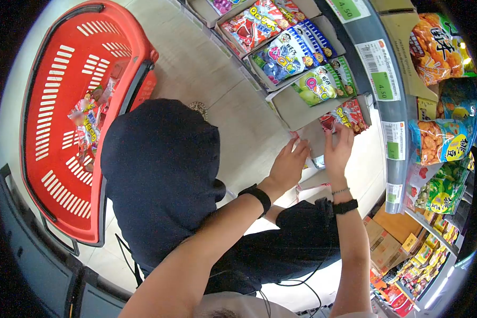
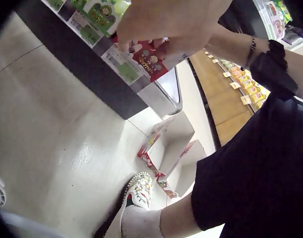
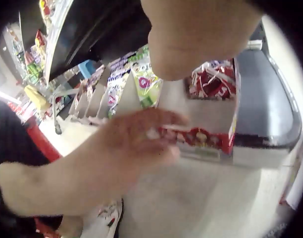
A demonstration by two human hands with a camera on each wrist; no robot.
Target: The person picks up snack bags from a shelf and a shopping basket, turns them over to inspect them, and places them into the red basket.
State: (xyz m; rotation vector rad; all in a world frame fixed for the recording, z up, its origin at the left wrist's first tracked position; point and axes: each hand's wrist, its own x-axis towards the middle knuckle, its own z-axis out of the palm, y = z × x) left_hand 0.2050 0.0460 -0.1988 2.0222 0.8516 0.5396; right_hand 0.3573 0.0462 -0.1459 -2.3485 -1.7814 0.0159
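In the head view my right hand (image 1: pixel 337 153) has its fingertips at the lower edge of red candy bags (image 1: pixel 349 114) at the end of the shelf row. I cannot tell whether its fingers grip one. Close beside it, my left hand (image 1: pixel 287 172) is at the box's front. The right wrist view shows that left hand's fingers and thumb on either side of the red printed lip of the cardboard display box (image 3: pixel 203 140). Red bags lie at the back of this box. In the left wrist view my right hand (image 2: pixel 174 22) partly covers a red bag (image 2: pixel 151 62).
Boxes of green candy bags (image 1: pixel 314 86) and blue-purple ones (image 1: pixel 289 55) continue the row. A red shopping basket (image 1: pixel 53 111) holding candy packs stands left. Two cardboard boxes (image 2: pixel 171 139) are on the floor near a shoe (image 2: pixel 140 188). Snack bags (image 1: pixel 442 140) are on the right.
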